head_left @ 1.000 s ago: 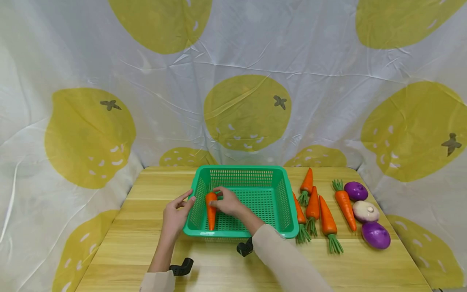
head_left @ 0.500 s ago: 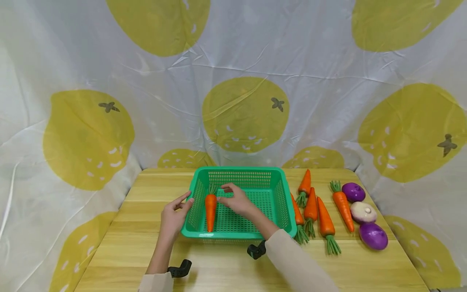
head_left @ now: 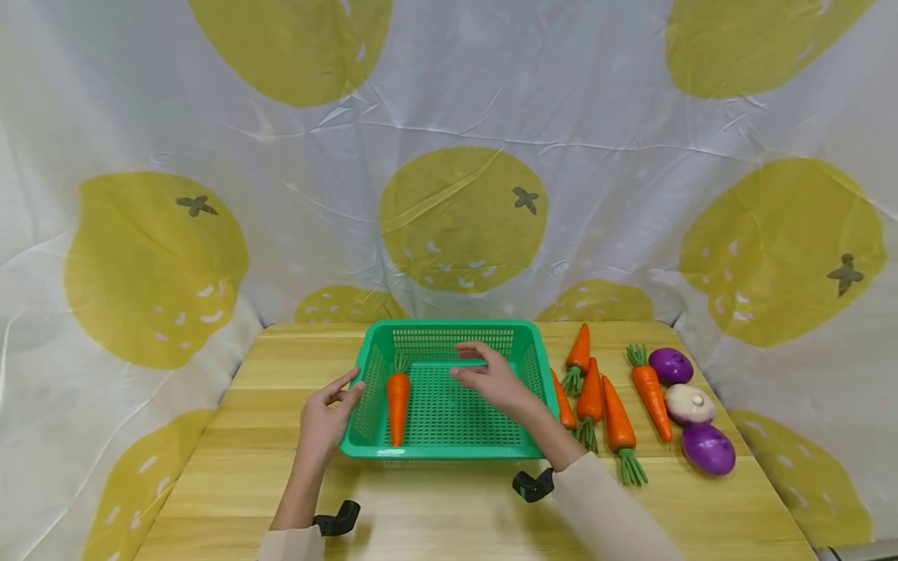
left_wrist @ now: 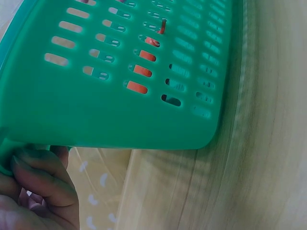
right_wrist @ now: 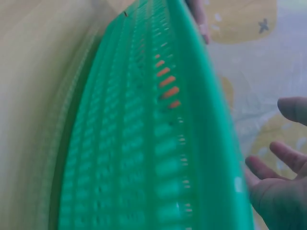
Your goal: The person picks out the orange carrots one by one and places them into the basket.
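The left hand (head_left: 327, 418) pinches the basket (head_left: 449, 452) at nine o'clock by its rim, the likeliest hold; its plastic seems light, slightly bendy. Inside, by that wall, the carrot (head_left: 397, 405) lies tip toward six, probably light, firm. The right hand (head_left: 496, 383), empty, fingers relaxed, hovers toward three.

A table (head_left: 435, 510) with a pale wood-grain top and rounded far corners carries everything. A green basket (head_left: 456, 452) sits on its middle. Just right of it lie four carrots (head_left: 617, 417), tips far and green tops near. Farther right, a fifth carrot (head_left: 651, 393) points its tip near, beside two purple vegetables (head_left: 708, 449) with a whitish vegetable (head_left: 691, 404) between them.
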A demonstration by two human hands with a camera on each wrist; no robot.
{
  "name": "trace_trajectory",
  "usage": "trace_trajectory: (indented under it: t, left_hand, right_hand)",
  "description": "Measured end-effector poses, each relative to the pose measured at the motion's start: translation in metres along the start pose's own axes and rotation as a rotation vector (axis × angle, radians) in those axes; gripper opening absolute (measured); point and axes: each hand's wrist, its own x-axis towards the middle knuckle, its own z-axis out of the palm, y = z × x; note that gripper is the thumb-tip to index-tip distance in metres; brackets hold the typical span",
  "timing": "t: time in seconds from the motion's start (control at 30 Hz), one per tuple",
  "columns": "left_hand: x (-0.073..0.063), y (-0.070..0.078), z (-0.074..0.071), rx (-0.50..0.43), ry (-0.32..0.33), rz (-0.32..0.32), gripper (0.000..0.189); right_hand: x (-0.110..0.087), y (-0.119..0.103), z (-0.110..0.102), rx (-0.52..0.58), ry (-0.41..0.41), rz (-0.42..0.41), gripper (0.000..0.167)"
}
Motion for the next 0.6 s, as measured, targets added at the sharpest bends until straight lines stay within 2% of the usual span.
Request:
trace_trajectory:
  t: [0.23,0.4,0.6]
  left_hand:
    - [0.0,0.0,-0.001,0.017,-0.003,0.003,0.043]
    - [0.002,0.001,0.0,-0.004,0.001,0.007,0.042]
    - [0.001,0.001,-0.001,-0.002,0.005,0.011,0.042]
  right_hand:
    - [-0.028,-0.005,-0.031,-0.081,0.023,-0.05,0.056]
    - [-0.047,-0.001,-0.068,-0.054,0.04,-0.092,0.058]
    - [-0.072,0.014,-0.111,-0.039,0.106,-0.108,0.057]
